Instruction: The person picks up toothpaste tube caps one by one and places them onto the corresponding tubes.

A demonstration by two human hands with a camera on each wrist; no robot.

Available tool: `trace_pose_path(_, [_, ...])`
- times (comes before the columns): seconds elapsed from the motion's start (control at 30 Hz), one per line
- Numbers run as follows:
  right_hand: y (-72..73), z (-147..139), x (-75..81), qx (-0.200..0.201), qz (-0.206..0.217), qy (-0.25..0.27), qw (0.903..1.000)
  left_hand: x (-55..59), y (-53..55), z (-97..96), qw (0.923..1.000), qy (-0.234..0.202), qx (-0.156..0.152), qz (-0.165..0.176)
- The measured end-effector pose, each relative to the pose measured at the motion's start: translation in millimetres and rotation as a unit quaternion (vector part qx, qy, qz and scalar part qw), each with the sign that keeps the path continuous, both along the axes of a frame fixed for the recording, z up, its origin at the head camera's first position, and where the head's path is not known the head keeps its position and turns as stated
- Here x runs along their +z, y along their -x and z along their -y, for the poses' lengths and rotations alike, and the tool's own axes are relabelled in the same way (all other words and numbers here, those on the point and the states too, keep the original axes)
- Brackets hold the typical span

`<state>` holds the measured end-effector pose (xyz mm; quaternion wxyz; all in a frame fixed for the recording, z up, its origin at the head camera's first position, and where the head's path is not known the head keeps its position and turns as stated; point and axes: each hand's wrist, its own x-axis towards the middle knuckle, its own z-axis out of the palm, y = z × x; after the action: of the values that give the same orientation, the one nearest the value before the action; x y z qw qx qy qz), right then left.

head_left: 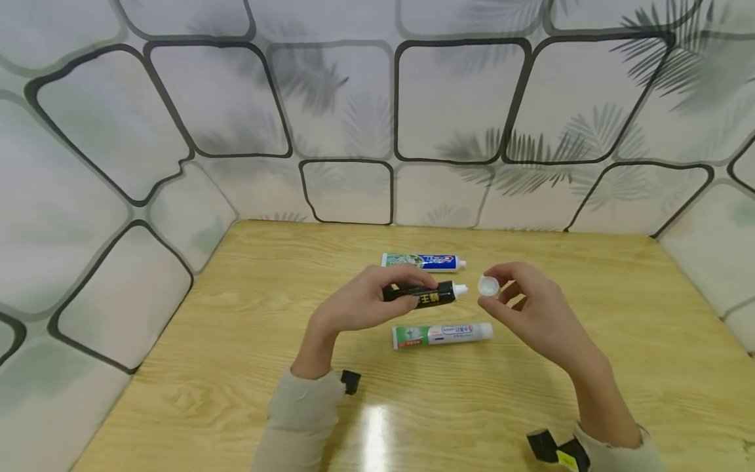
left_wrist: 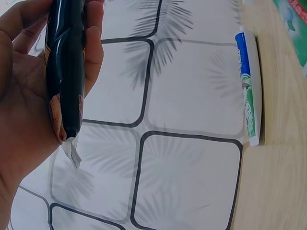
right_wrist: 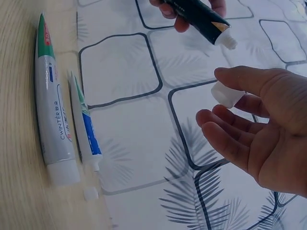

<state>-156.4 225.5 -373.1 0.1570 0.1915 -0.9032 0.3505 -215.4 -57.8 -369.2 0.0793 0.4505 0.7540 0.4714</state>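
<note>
Holding black tube (head_left: pixel 438 296), cap (head_left: pixel 488 286); gap between

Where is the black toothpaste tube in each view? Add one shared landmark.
Head: black toothpaste tube, slightly right of centre, in the left hand.
Left wrist: black toothpaste tube, upper left, cropped by the top edge.
Right wrist: black toothpaste tube, at the top, right of centre.
Shared landmark: blue-and-green toothpaste tube, above it in head, at right in left wrist, at left in right wrist.
</note>
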Motion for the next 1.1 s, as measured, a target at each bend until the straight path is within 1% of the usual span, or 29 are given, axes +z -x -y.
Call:
trace_pose_path(0.1, [-6.8,1.2,4.5,-0.002,-0.006,0.005,1.0,1.3,-2.0,-2.5,0.9999,-0.013,-0.009,-0.002])
trace_pose_path(0.2, [-10.2,5.4,7.0,0.0,-0.016,0.004,0.9999,1.7,-5.2,-1.4,0.9993,-0.029,-0.021,-0.004])
trace_pose_path(0.33, [-13.1,9.6,8.2,0.007,-0.044,0.003,0.999,2.7,-6.7,-1.7,0.9983,-0.042,-0.037,-0.016])
trace_pose_path(0.4, [-13.6,11.6,8.6,0.014,-0.058,0.004,0.9982,3.9,-6.6,-1.5,0.9979,-0.045,-0.04,-0.024])
trace_pose_path(0.5, [-13.5,14.3,9.2,0.024,-0.073,0.004,0.997,6.3,-6.5,-1.0,0.9977,-0.043,-0.04,-0.034])
trace_pose_path(0.63, [-13.4,16.8,9.7,0.033,-0.081,0.002,0.9961,8.1,-7.5,-0.4,0.9979,-0.037,-0.039,-0.034])
trace_pose_path(0.8, [-14.4,18.1,10.0,0.039,-0.089,-0.004,0.9952,7.3,-7.8,-1.4,0.9981,-0.031,-0.042,-0.032])
trace_pose_path(0.97, [-15.6,18.6,11.0,0.044,-0.09,-0.011,0.9949,7.1,-6.8,-2.9,0.9978,-0.026,-0.05,-0.036])
trace_pose_path(1.1, [-16.7,19.1,12.3,0.048,-0.086,-0.015,0.995,7.1,-6.4,-3.7,0.9972,-0.025,-0.054,-0.045])
